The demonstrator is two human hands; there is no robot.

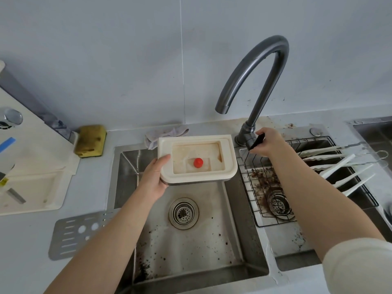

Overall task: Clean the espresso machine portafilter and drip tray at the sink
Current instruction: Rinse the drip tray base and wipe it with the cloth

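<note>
Your left hand [156, 177] holds the drip tray [165, 149] over the left sink basin [191, 247], and your right hand [268, 143] grips the faucet lever [257, 141].

Your left thumb lies on the rim with the fingers curled beneath, and your right fingers wrap the black lever. The tray is cream plastic, rounded, coffee-stained, with a red float [198, 162]. Centre its well under the curved steel spout [261, 58], likely off to the right, and open the lever gently to limit splashing.

No legible text, label, brand or number anywhere in view.
</note>
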